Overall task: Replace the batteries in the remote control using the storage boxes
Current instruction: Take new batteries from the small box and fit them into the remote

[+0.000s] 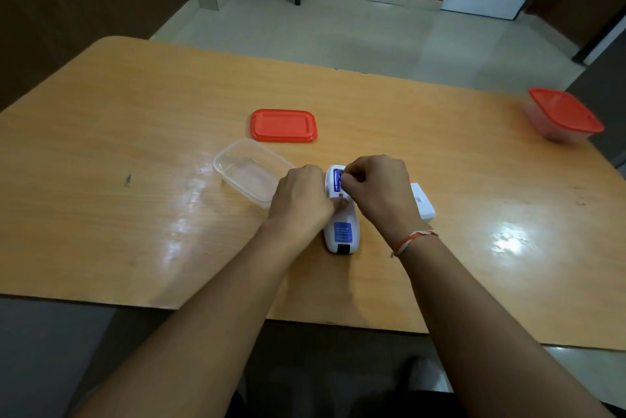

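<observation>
The remote control (pixel 341 231) lies face down near the middle of the tabletop's (pixel 135 119) near edge, its battery bay open at the far end, where a blue battery (pixel 336 180) sits in its slot. The left hand (pixel 301 196) curls round the remote's left side, thumb pressed across its back, likely to keep it from sliding. The right hand (pixel 377 187) hovers over the bay with fingertips pinched at the battery area; whether it is seating or lifting a cell I cannot tell. The white battery cover (pixel 423 201) rests just right of that hand, out of the way. An open clear box (pixel 249 172) sits just left of the hands, within easy reach, its red lid (pixel 284 125) beyond it. A second, lidded box (pixel 564 114) waits by the far right corner.
</observation>
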